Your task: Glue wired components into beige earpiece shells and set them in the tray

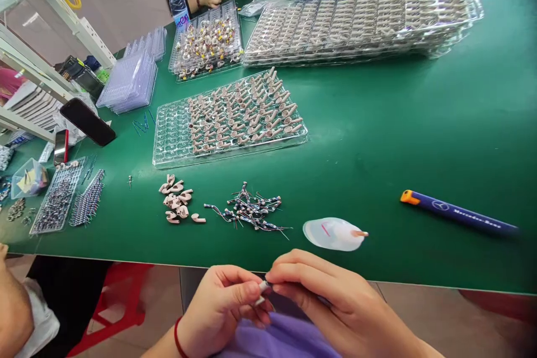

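My left hand (pixel 222 302) pinches a small pale earbud shell (pixel 263 286) between thumb and fingers, just beyond the table's front edge. Fingertips of my right hand (pixel 331 302) close at the shell's end on something small and dark, mostly hidden by the fingers. On the table ahead lie a small pile of beige earbud shells (pixel 178 199) and a tangle of short wired parts (pixel 251 208). Close to my right hand is a translucent white oval piece (pixel 333 234) with a pinkish tip.
A clear tray (pixel 170 140) partly filled with shells lies mid-table. Behind it are stacked full trays (pixel 361 25), a tray of mixed parts (pixel 205 39) and a water bottle (pixel 178 5). A blue cutter (pixel 457 212) lies right, a phone (pixel 87 121) left. Co-workers sit opposite and left.
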A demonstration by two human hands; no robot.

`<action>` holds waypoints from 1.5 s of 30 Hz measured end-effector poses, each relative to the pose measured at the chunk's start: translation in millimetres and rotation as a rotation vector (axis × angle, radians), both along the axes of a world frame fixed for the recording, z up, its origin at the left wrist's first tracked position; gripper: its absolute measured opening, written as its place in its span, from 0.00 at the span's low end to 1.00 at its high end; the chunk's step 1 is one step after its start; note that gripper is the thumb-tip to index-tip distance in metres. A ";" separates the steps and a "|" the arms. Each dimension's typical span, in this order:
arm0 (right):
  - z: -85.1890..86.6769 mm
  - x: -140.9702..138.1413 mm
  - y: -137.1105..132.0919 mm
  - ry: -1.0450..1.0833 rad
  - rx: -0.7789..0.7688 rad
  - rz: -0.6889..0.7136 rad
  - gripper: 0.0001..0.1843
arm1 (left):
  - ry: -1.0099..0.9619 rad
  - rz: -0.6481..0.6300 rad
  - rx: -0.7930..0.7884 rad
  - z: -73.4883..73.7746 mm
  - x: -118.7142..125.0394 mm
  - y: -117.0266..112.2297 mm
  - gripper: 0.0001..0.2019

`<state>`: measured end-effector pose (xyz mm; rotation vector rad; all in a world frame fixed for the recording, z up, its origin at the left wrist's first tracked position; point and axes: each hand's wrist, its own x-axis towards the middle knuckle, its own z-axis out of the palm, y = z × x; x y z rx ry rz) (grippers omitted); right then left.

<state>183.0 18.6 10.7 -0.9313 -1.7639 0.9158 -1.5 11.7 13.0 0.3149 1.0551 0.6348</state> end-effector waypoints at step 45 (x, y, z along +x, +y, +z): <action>-10.8 -2.1 -12.4 0.110 -0.173 0.042 0.09 | 0.086 -0.110 0.311 0.3 -1.8 -1.4 0.09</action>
